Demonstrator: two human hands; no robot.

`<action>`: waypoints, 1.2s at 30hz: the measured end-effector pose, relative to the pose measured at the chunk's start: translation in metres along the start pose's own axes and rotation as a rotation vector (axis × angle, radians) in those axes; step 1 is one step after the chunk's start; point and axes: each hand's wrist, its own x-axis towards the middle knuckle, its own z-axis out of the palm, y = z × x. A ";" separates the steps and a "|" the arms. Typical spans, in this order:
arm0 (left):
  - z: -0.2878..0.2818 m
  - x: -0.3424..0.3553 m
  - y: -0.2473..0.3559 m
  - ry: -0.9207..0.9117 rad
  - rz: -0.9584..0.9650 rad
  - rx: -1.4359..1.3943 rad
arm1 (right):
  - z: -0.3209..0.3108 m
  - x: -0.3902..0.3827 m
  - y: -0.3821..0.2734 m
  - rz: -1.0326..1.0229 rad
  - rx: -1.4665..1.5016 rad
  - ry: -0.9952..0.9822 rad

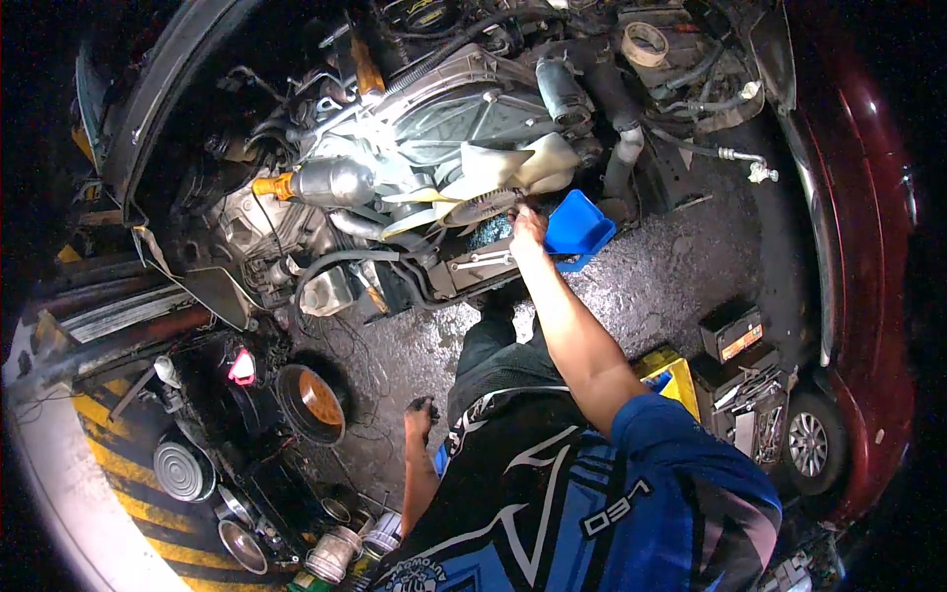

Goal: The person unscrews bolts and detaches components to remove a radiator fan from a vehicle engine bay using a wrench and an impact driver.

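Note:
Reaching forward into the open engine bay, my right hand (529,227) is closed at the lower edge of the round finned hub (483,207) of a cooling fan. Pale fan blades (493,166) spread above and beside it. My fingertips are partly hidden there, so what they grip is unclear. Close by on the right is a blue plastic container (579,225). Below the hub, wrenches (483,259) lie on the front crossmember (449,279). Down at my left side hangs my left hand (421,416), dark with grime, its fingers curled in; their inside does not show.
A lit work lamp (335,183) with an orange end rests on the engine at left. A tape roll (645,44) sits far right. On the wet floor (681,257) stand a round pan (312,405), a yellow container (671,380) and a tool box (755,405). A red car (868,247) borders the right.

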 end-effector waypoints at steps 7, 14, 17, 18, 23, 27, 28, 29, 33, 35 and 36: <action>0.007 0.003 0.010 -0.004 -0.018 0.034 | -0.009 0.032 0.020 -0.084 -0.056 0.057; 0.009 0.004 0.015 0.015 -0.016 0.008 | -0.020 0.066 0.031 -0.099 -0.486 0.035; 0.015 0.012 0.030 -0.017 0.012 0.007 | -0.032 0.098 0.028 -0.360 -0.549 0.016; 0.002 0.007 0.024 -0.013 -0.006 -0.085 | -0.022 0.081 0.034 -0.293 -0.688 -0.024; 0.003 0.015 0.064 -0.033 0.060 -0.315 | -0.018 0.076 0.020 -0.083 -0.802 -0.006; 0.048 0.021 0.143 -0.022 0.081 -0.376 | -0.031 0.096 -0.004 -0.303 -1.164 0.107; 0.032 0.015 0.143 0.053 0.060 -0.391 | -0.007 0.052 0.013 -0.268 -1.137 0.033; 0.024 0.013 0.149 0.031 0.115 -0.333 | 0.007 0.021 0.017 -0.253 -1.102 -0.010; 0.080 0.013 0.219 -0.260 0.319 -0.355 | -0.003 0.037 -0.009 -0.316 -1.132 0.079; 0.097 0.017 0.233 -0.304 0.302 -0.423 | 0.010 0.036 -0.013 -0.164 -1.122 0.201; 0.097 0.019 0.234 -0.326 0.320 -0.417 | 0.013 0.026 -0.016 -0.110 -1.205 0.200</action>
